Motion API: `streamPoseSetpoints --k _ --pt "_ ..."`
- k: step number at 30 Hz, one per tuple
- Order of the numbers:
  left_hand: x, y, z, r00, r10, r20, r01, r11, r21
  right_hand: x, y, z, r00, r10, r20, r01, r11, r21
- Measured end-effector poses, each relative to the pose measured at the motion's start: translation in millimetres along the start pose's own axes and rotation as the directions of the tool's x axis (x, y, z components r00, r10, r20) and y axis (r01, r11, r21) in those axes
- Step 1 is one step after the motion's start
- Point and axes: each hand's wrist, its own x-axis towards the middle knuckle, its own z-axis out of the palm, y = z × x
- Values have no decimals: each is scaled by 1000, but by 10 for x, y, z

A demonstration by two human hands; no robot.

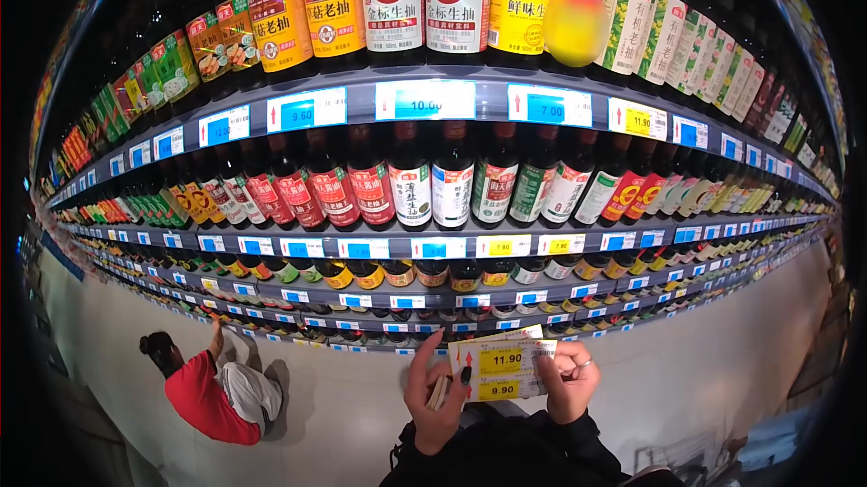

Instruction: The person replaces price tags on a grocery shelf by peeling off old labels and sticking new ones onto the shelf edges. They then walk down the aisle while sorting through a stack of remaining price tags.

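Yellow-and-white price labels [502, 370] marked 11.90 and 9.90 are held up near the bottom centre, between both hands. My left hand [436, 394] is closed on their left edge, its thumb over the front, with more cards stacked against its palm. The right edge is pinched by my right hand [569, 382], which has a ring on one finger. Behind the front labels another card's top edge shows. Above the hands, a shelf edge [424, 246] carries blue and yellow price tags below rows of dark sauce bottles [370, 187].
Larger bottles [393, 4] stand on the upper shelf, with tags along its edge [361, 106]. Lower shelves of bottles curve away to both sides. At the lower left, a person in a red top [212, 397] crouches on the pale floor [352, 397], one arm reaching to the shelves.
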Motion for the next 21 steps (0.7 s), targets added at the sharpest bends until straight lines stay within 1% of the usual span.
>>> streamPoseSetpoints --k 2,6,8,9,11,12,14,16,18,19,20,21 --pt "-11 -16 -75 998 -13 58 11 999 38 -6 10 7 1000 -1 -1 1 1000 -17" --pt "20 23 -26 1000 29 1 -29 998 58 -10 16 22 1000 6 15 -6 1000 9" --pt "29 49 -35 1000 -9 15 8 999 51 -12 12 36 1000 -8 -8 8 1000 4" --pt "24 25 -54 1000 -6 4 6 998 57 -16 12 40 1000 -6 4 6 1000 10" --pt "16 -50 -108 997 40 65 -43 999 32 -21 20 41 1000 -12 -23 11 999 -44" --pt "15 -38 -108 998 47 50 -50 998 40 -21 32 38 1000 -11 -7 11 999 -35" --pt "15 -8 -100 999 -29 44 28 999 18 -19 60 35 998 -55 -29 55 998 -8" --pt "6 -36 -146 999 -20 43 18 999 49 -13 74 61 998 -59 -15 59 998 2" --pt "-14 -43 -165 997 -73 38 73 997 -15 -17 96 71 999 -44 -4 44 999 13" --pt "-12 -57 -190 999 -17 37 19 999 -35 -12 97 97 999 -41 7 41 999 15" --pt "-8 -30 -212 1000 -9 24 10 999 -31 -5 103 128 999 -44 21 43 999 22" --pt "-10 14 -235 999 -52 11 53 997 -52 -5 111 161 999 -25 27 24 999 39"
